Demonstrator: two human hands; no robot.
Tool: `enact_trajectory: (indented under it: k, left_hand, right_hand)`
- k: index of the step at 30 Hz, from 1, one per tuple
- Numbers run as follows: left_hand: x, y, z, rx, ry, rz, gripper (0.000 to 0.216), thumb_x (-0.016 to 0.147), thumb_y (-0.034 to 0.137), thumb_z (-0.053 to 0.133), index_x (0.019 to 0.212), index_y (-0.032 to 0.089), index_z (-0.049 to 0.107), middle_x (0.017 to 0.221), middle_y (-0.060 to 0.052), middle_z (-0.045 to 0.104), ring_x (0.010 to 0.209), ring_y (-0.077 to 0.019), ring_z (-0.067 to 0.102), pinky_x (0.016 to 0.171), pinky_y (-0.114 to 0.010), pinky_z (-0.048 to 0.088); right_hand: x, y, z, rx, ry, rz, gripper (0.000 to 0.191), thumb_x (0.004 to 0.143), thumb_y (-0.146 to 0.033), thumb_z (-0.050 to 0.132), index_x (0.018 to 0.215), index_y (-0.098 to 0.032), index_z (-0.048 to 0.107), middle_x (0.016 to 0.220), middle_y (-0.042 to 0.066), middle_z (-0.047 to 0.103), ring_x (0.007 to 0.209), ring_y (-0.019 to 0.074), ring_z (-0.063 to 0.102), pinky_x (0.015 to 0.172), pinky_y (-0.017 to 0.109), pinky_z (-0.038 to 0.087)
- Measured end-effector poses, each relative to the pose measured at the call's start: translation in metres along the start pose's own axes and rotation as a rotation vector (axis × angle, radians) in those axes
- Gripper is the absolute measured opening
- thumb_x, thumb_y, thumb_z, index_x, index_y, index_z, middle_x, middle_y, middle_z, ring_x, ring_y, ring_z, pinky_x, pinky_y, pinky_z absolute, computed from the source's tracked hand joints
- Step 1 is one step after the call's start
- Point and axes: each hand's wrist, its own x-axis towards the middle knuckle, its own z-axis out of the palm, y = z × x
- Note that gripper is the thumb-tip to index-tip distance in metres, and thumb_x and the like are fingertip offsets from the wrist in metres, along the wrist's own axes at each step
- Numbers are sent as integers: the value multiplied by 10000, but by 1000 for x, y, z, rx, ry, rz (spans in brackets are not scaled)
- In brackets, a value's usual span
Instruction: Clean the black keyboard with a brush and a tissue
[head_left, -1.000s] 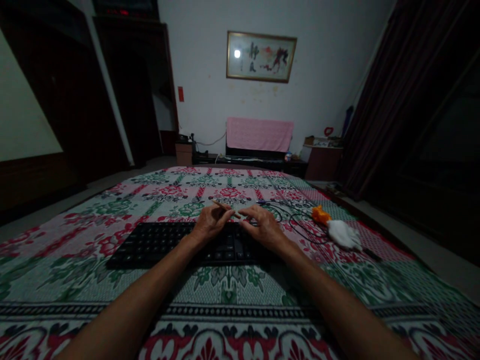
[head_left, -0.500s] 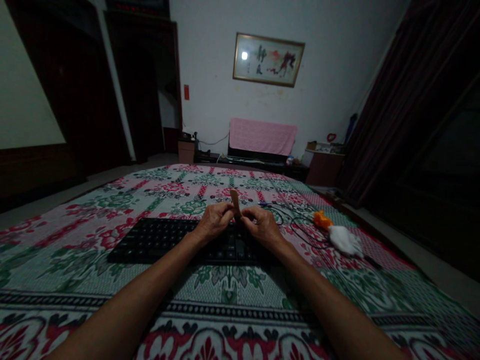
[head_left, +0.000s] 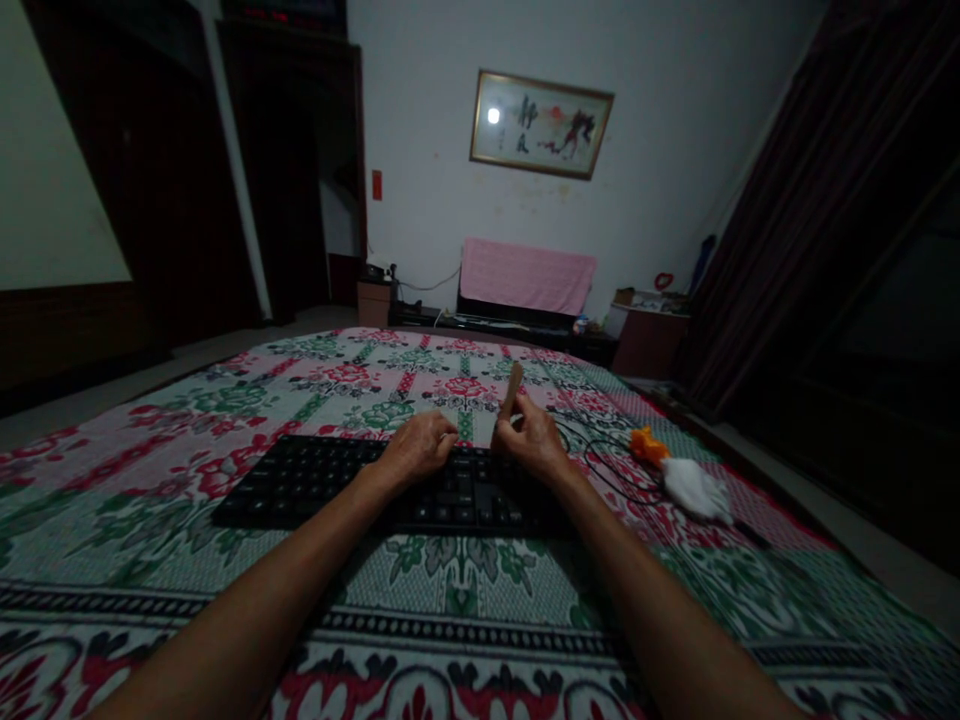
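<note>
A black keyboard (head_left: 300, 480) lies on the patterned cloth in front of me, partly covered by my forearms. My right hand (head_left: 531, 438) is over its right end. Between thumb and fingers it grips a flat brown stick (head_left: 513, 388) that stands nearly upright, its lower end hidden in the hand. My left hand (head_left: 420, 443) hovers over or rests on the middle of the keyboard, apart from the stick. Its fingers are curled in, and whether anything is inside them is hidden.
Black cable (head_left: 611, 480) loops right of the keyboard. An orange crumpled thing (head_left: 646, 446) and a white cloth-like bundle (head_left: 694, 488) with a dark handle-like end lie further right. The flowered cloth (head_left: 457, 590) spreads underneath. A pink towel (head_left: 525, 272) hangs by the far wall.
My left hand has let go of the brown stick and drawn slightly left and down. My right hand has carried the stick to the right.
</note>
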Motion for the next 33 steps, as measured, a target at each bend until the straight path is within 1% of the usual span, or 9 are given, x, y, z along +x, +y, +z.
enact_trajectory:
  k: [4, 9, 12, 17, 19, 22, 27, 31, 33]
  left_hand:
    - [-1, 1, -1, 19, -99, -28, 229, 802, 239, 480, 712, 222, 690, 750, -60, 679, 771, -194, 616, 725, -281, 446]
    - [0, 1, -4, 83, -199, -21, 284, 810, 241, 436, 670, 226, 683, 689, -61, 680, 709, -197, 618, 645, -272, 423]
    - [-1, 1, -5, 42, -181, -32, 257, 794, 256, 464, 668, 234, 687, 665, -50, 680, 706, -191, 620, 648, -259, 424]
    - [-1, -1, -5, -28, -163, -22, 239, 780, 277, 484, 672, 237, 694, 665, -51, 686, 707, -192, 627, 665, -257, 431]
    - [-1, -2, -5, -35, -167, -19, 236, 780, 278, 487, 683, 239, 698, 679, -51, 691, 711, -193, 629, 670, -259, 432]
    - [-1, -3, -5, -26, -182, -17, 229, 779, 269, 490, 702, 242, 704, 705, -49, 696, 726, -193, 631, 681, -259, 431]
    - [-1, -3, -6, -17, -177, -5, 215, 776, 248, 501, 699, 249, 702, 723, -39, 698, 730, -189, 632, 688, -257, 426]
    - [-1, -4, -6, 1, -194, 2, 225, 780, 242, 492, 709, 250, 705, 722, -37, 698, 739, -188, 633, 694, -257, 427]
    - [-1, -4, -6, 7, -202, 0, 222, 782, 248, 493, 725, 248, 708, 736, -39, 701, 752, -190, 633, 698, -258, 430]
  right_hand:
    - [-4, 5, 7, 77, -36, 30, 166, 767, -248, 516, 921, -194, 546, 834, 29, 670, 640, 142, 609, 630, 257, 459]
    - [-2, 7, 4, 72, -44, 70, 209, 719, -194, 530, 924, -189, 572, 822, 28, 687, 648, 145, 603, 648, 266, 469]
    - [0, 12, 4, 146, -95, 73, 193, 693, -153, 492, 855, -184, 591, 812, 11, 683, 631, 131, 592, 609, 245, 464]
    - [3, 19, 2, 310, -286, 30, 150, 710, -189, 489, 839, -177, 565, 739, -6, 650, 592, 120, 580, 538, 216, 438]
    - [3, 21, -2, 346, -367, 4, 157, 709, -214, 516, 856, -181, 561, 728, -9, 638, 620, 131, 587, 550, 223, 445]
    - [4, 23, -8, 377, -437, -32, 171, 712, -246, 555, 868, -177, 573, 744, -6, 633, 700, 152, 599, 621, 251, 471]
    - [5, 22, -15, 432, -430, -22, 188, 733, -289, 588, 872, -162, 589, 805, 12, 644, 787, 164, 611, 727, 285, 482]
    - [3, 18, -15, 403, -466, -67, 175, 739, -252, 586, 884, -156, 602, 802, 16, 654, 783, 165, 619, 714, 277, 486]
    - [1, 16, -13, 338, -449, -87, 166, 738, -216, 584, 890, -157, 612, 796, 21, 667, 778, 170, 627, 702, 273, 488]
